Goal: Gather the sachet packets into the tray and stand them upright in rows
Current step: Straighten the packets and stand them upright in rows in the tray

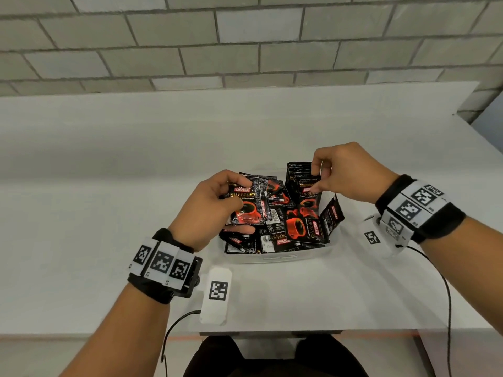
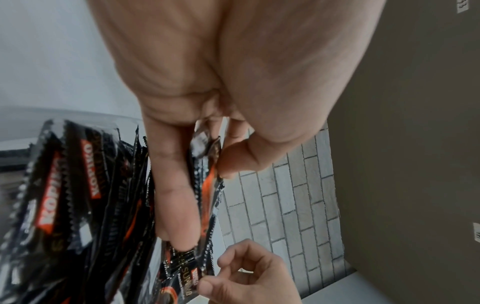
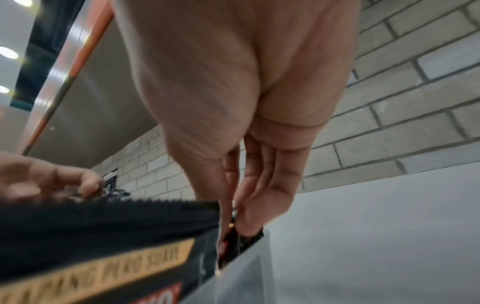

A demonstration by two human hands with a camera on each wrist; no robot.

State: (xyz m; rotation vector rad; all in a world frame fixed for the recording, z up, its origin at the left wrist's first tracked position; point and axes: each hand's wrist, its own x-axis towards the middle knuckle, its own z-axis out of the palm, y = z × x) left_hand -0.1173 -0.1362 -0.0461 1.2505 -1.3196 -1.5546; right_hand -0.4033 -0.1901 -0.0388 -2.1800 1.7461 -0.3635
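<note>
Sachets fill the clear plastic tray (image 1: pixel 283 258) on the white table (image 1: pixel 109 186), most of them lying loose and crisscrossed, with one upright row of Kopiko sachets (image 1: pixel 300 176) standing at the far right corner. My left hand (image 1: pixel 215 205) pinches a small fan of sachets (image 1: pixel 249 205) above the tray's left side, thumb on the printed face and fingers behind; the left wrist view shows the thumb pressing the foil edge. My right hand (image 1: pixel 340 172) has fingers and thumb closed on the top edges of the upright row, steadying it; from the right wrist view the fingertips (image 3: pixel 249 224) dip between sachet tops beside the tray wall. I judge the risk is in the row itself: it leans only on my fingers and the wall, so letting go before the next sachets back it up could let the whole row topple forward onto the loose pile. Foil is slick, too, so the fan in my left hand may slide apart if I loosen the pinch while tilting it upright, and the tilted sachet (image 1: pixel 332 213) at the right edge could get pushed out over the rim.
</note>
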